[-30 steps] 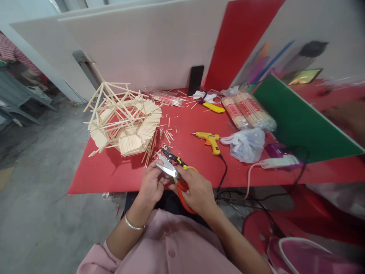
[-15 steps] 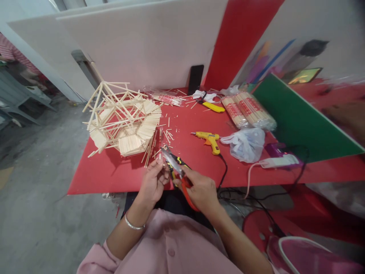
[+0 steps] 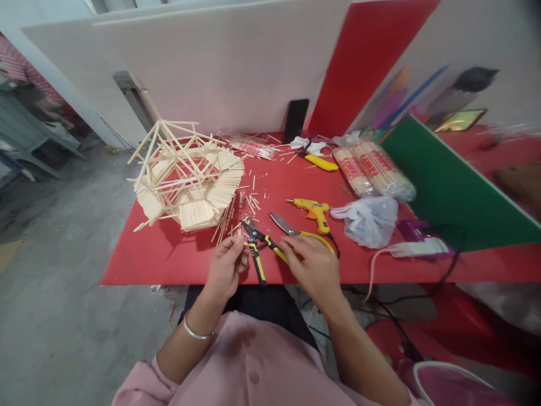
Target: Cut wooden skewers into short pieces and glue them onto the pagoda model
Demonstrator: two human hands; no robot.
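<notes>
1. Two clear plastic packs of pale wooden sticks [image 3: 374, 172] lie behind and to the right of the yellow plastic glue gun [image 3: 313, 210]. A crumpled white plastic bag [image 3: 367, 219] just right of the gun hides its contents.
2. In front of the gun, the right hand [image 3: 313, 262] covers the handles of the steel-bladed scissors [image 3: 282, 224]. I can't tell whether it grips them.
3. Left of the gun, the left hand [image 3: 226, 269] has its fingertips pinched together beside black-and-yellow pliers [image 3: 257, 251]. Anything it pinches is too small to see.

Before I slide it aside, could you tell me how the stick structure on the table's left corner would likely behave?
The stick structure is an open lattice of thin sticks, so probably light yet fragile. Long sticks jut past the table edge, so it may snag or tip. The loose sticks beside it would likely scatter.
</notes>
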